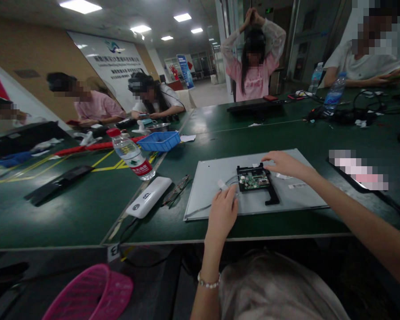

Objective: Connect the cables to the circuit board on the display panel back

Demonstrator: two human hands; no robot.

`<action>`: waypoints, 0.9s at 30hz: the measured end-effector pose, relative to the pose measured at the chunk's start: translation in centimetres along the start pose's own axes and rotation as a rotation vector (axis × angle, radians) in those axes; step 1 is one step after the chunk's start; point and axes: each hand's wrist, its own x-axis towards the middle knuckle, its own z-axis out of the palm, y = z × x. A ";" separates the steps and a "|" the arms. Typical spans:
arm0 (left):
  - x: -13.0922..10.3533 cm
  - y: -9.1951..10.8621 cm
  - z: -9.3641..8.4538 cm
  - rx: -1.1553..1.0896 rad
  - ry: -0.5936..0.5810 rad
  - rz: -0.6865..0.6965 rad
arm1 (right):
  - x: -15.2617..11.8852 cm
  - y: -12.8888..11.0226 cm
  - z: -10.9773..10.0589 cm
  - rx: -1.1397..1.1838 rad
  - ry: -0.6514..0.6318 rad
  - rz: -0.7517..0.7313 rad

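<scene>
A pale grey flat panel (216,173) lies on the table in front of me. On it sits a black plastic bracket (273,194) around a green circuit board (253,180). Thin cables (232,178) run from the board's left side, with a piece of whitish tape near them. My left hand (222,211) rests on the panel by these cables, fingers bent and thumb apart, with nothing clearly held. At the bracket's far right corner, my right hand (283,163) has index finger and thumb closed about the black plastic. Its other fingers are partly hidden.
Left of the panel lie glasses (176,191), a white power bank (149,197) and an upright water bottle (133,155). A blue tray (160,141) stands farther back. A phone (358,173) with a cable lies right. Several people sit around the table; a pink basket (93,293) is below.
</scene>
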 end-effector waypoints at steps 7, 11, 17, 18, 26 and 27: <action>0.2 0.1 -0.1 0.065 -0.015 -0.007 | 2.7 -0.2 2.9 -0.143 -0.078 -0.029; 0.5 0.0 -0.4 0.100 -0.023 0.005 | 2.5 -0.1 3.5 -0.174 -0.006 -0.010; 2.6 -1.7 -3.3 0.130 0.065 0.011 | 2.1 -0.1 3.1 -0.072 0.145 0.041; 3.3 -2.2 -4.0 0.137 0.088 0.020 | 2.1 -0.1 2.9 -0.057 0.176 0.051; 7.4 -5.9 -4.4 0.212 0.066 0.142 | 1.3 1.3 2.0 -0.244 0.157 0.043; 7.4 -6.2 -3.9 0.231 -0.006 0.172 | 1.2 1.6 2.0 -0.255 0.115 0.033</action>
